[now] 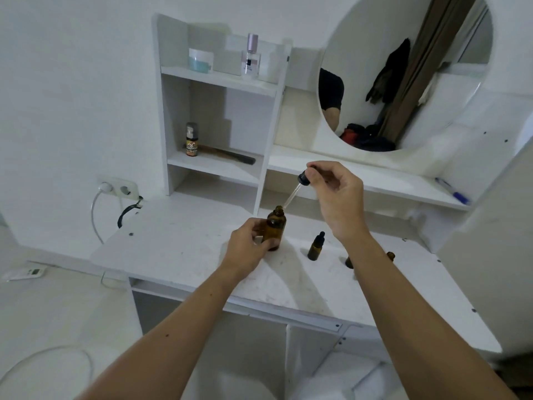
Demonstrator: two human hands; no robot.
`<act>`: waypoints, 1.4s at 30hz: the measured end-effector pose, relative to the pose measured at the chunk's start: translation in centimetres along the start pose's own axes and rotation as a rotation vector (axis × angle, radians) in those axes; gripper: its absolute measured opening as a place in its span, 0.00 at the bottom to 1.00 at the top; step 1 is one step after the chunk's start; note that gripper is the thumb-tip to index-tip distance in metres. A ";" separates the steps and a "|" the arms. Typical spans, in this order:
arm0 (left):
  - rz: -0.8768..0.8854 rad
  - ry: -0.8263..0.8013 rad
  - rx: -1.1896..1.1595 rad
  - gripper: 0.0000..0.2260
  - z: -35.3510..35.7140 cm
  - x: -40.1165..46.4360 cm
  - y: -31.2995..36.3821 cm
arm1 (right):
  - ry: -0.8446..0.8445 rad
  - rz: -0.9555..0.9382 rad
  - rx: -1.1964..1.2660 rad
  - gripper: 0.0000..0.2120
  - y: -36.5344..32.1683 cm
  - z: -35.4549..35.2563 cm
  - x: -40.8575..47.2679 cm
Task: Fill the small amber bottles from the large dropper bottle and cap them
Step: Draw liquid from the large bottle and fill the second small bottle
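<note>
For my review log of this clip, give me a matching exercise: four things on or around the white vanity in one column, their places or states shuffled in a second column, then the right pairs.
Things:
1. large amber glass bottle
2. black-capped glass dropper
3. small amber bottle with black dropper cap
4. clear perfume bottle with pink cap

Places or states:
A. on the top shelf
B. standing capped on the desk, untouched
C. open, steadied by the left hand
D. pinched in the right hand, tip at a bottle mouth

Pairs: 1-C, 2-D, 3-B, 4-A
</note>
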State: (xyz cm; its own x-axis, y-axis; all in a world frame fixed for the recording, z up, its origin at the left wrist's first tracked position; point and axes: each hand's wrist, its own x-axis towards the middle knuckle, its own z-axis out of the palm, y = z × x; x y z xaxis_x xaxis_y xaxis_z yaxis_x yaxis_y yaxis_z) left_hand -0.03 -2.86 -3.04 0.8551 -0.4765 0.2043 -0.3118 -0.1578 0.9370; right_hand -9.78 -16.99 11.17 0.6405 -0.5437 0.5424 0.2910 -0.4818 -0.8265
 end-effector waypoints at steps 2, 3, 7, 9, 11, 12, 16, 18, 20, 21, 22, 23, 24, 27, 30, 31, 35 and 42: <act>0.002 0.007 0.007 0.22 -0.1 0.1 -0.1 | 0.007 -0.005 0.007 0.06 0.0 0.1 0.2; 0.001 0.008 0.009 0.22 -0.1 0.1 -0.2 | 0.010 -0.008 0.010 0.06 0.0 0.2 0.3; 0.006 0.007 0.016 0.22 -0.1 0.2 -0.3 | -0.026 -0.002 -0.029 0.06 0.9 0.6 0.1; 0.010 0.008 0.015 0.22 -0.1 0.2 -0.3 | -0.044 0.005 -0.039 0.06 1.4 0.8 0.0; 0.007 0.005 0.014 0.22 -0.1 0.2 -0.2 | -0.046 0.018 -0.043 0.05 1.8 1.0 0.1; 0.005 0.004 0.011 0.22 -0.1 0.1 -0.2 | -0.050 0.027 -0.051 0.04 1.9 1.2 0.1; -0.012 -0.008 -0.011 0.21 -0.1 0.1 -0.1 | -0.103 0.052 -0.107 0.04 2.3 2.2 0.1; -0.022 -0.017 -0.019 0.21 -0.1 0.0 0.0 | -0.110 0.052 -0.127 0.04 2.4 2.6 0.0; -0.023 -0.015 -0.024 0.21 -0.1 0.1 -0.1 | -0.094 0.047 -0.146 0.03 2.5 2.8 0.0; -0.023 -0.016 -0.025 0.22 -0.1 0.1 -0.1 | -0.086 0.042 -0.156 0.03 2.6 2.8 0.0; -0.023 -0.017 -0.025 0.22 -0.1 0.1 -0.1 | -0.083 0.037 -0.170 0.03 2.7 2.9 0.1; -0.024 -0.018 -0.025 0.22 -0.1 0.1 -0.1 | -0.083 0.033 -0.186 0.02 2.8 2.9 0.1; -0.025 -0.018 -0.025 0.22 -0.1 0.1 -0.1 | -0.086 0.030 -0.201 0.02 2.9 3.0 0.1; -0.027 -0.016 -0.023 0.22 0.0 0.2 -0.2 | -0.088 0.027 -0.234 0.01 3.2 3.3 0.2; -0.030 -0.012 -0.024 0.22 0.0 0.1 -0.1 | -0.082 0.033 -0.250 0.01 3.4 3.4 0.1; -0.031 -0.010 -0.027 0.22 -0.1 0.1 -0.1 | -0.081 0.033 -0.256 0.02 3.5 3.4 0.1; -0.034 -0.019 -0.020 0.22 -0.1 0.0 0.0 | -0.068 0.019 -0.274 0.02 3.6 3.6 -0.1; -0.032 -0.020 -0.005 0.22 -0.1 -0.3 0.3 | -0.100 -0.016 -0.288 0.04 3.1 3.4 -0.9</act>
State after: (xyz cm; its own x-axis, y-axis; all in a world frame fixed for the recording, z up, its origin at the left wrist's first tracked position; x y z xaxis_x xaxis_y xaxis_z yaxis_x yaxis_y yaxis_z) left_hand -0.34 -2.67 -2.78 0.8564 -0.4882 0.1681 -0.2819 -0.1692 0.9444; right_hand -7.04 -15.67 7.55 0.7086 -0.4710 0.5253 0.0972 -0.6723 -0.7339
